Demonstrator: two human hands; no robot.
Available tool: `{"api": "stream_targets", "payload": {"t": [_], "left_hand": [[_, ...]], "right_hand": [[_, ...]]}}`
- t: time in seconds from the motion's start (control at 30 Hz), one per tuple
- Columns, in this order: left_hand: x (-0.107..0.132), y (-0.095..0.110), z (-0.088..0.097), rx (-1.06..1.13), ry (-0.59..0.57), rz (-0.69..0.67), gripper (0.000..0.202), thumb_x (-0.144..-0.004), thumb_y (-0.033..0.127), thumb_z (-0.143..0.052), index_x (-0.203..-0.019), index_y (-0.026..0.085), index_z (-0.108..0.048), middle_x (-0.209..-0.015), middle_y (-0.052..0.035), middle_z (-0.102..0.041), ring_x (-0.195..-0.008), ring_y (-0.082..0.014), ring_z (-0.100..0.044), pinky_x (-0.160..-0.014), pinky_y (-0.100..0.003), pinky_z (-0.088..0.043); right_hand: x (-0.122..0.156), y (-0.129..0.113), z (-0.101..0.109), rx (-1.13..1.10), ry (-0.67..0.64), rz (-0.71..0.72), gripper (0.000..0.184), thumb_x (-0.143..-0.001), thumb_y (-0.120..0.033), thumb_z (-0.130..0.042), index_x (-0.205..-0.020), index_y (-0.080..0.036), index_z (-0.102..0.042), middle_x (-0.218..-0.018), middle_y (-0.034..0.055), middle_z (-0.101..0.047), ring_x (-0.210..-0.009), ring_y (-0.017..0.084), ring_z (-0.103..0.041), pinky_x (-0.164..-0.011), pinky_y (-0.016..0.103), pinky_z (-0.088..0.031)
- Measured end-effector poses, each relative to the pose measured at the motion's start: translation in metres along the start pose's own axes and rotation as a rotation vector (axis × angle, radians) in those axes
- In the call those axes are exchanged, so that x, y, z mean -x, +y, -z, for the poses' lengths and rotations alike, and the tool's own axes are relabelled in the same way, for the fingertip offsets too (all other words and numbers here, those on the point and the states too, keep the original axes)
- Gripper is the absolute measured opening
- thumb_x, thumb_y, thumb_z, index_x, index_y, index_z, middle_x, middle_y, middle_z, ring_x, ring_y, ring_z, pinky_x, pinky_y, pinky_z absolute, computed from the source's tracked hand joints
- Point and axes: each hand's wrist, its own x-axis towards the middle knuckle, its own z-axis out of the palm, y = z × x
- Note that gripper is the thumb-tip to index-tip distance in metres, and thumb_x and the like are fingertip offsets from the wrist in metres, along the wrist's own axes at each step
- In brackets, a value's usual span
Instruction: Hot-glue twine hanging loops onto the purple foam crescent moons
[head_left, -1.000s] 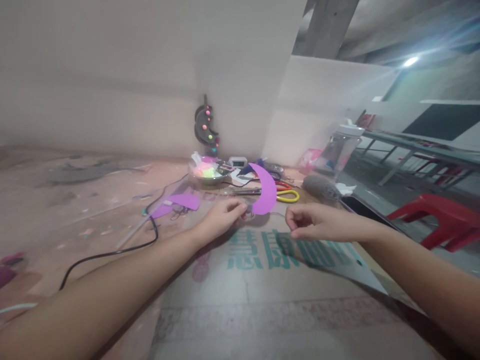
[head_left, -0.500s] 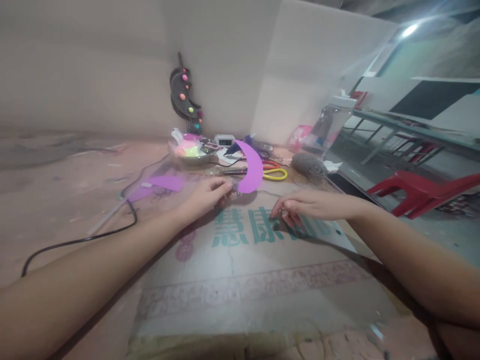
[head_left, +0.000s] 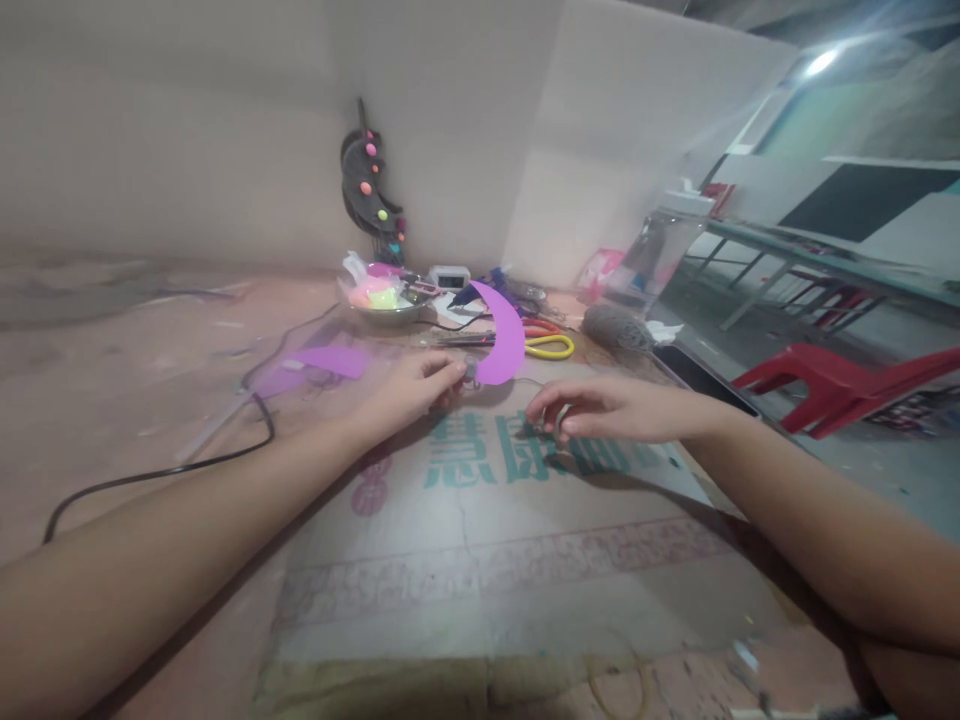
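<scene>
A purple paper crescent (head_left: 504, 335) stands upright above the cardboard sheet. At its lower end is a small grey bit (head_left: 470, 371), pinched between the thumb and fingers of my left hand (head_left: 427, 385). A thin strand of grey yarn (head_left: 530, 381) runs from there toward my right hand (head_left: 592, 408). The right fingers are curled with the thumb close to them, and the yarn seems to pass into them; the exact grip is blurred. Behind the right hand lies a ball of grey yarn (head_left: 616, 328).
Under my hands lies a printed cardboard sheet (head_left: 525, 600). Purple paper pieces (head_left: 326, 362) and a black cable (head_left: 157, 480) are at left. Behind are a bowl (head_left: 386, 315), yellow-handled scissors (head_left: 551, 347), a glue gun (head_left: 480, 287) and a decorated dark crescent (head_left: 365, 190). A phone (head_left: 705, 380) lies right.
My right hand has shifted slightly left and up, nearer the purple crescent, and its fingers have changed their curl. My left hand and the crescent stay almost still.
</scene>
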Motion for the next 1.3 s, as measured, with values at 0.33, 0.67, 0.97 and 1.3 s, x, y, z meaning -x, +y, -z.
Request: {"api": "stream_targets", "payload": {"t": [0.33,0.67,0.97,1.3], "left_hand": [[0.0,-0.001,0.001,0.003,0.002,-0.011,0.036,-0.088,0.046,-0.05,-0.073,0.014,-0.059,-0.057,0.0008,-0.052,-0.05,-0.0082,-0.047,-0.047,-0.018,-0.034],[0.0,-0.001,0.001,-0.023,0.003,0.014,0.036,-0.088,0.045,-0.049,-0.072,0.015,-0.058,-0.057,0.0014,-0.052,-0.05,-0.0083,-0.047,-0.047,-0.019,-0.034],[0.001,0.001,-0.001,0.039,-0.008,0.01,0.035,-0.087,0.044,-0.05,-0.07,0.015,-0.056,-0.056,0.0021,-0.05,-0.05,-0.0084,-0.045,-0.048,-0.019,-0.034],[0.0,0.0,-0.002,0.02,-0.001,-0.001,0.033,-0.087,0.042,-0.049,-0.069,0.015,-0.056,-0.057,0.0026,-0.049,-0.05,-0.0084,-0.045,-0.049,-0.02,-0.033]], "right_hand": [[-0.005,-0.001,-0.003,0.345,0.261,-0.137,0.036,-0.085,-0.046,-0.059,-0.11,-0.02,-0.063,-0.098,0.0051,-0.067,-0.084,0.017,-0.06,-0.071,0.028,-0.045],[-0.019,0.012,-0.018,0.49,0.302,-0.167,0.018,-0.087,-0.034,-0.054,-0.082,-0.018,-0.062,-0.077,0.003,-0.067,-0.066,0.013,-0.057,-0.06,0.025,-0.04],[-0.013,-0.001,-0.017,-0.236,0.342,-0.104,0.022,-0.083,-0.035,-0.062,-0.092,-0.021,-0.048,-0.079,0.0011,-0.07,-0.065,0.013,-0.066,-0.062,0.028,-0.052],[-0.011,-0.015,-0.014,-0.338,0.335,-0.139,0.026,-0.073,-0.028,-0.073,-0.095,-0.017,-0.067,-0.092,0.0033,-0.074,-0.084,0.014,-0.07,-0.075,0.028,-0.056]]}}
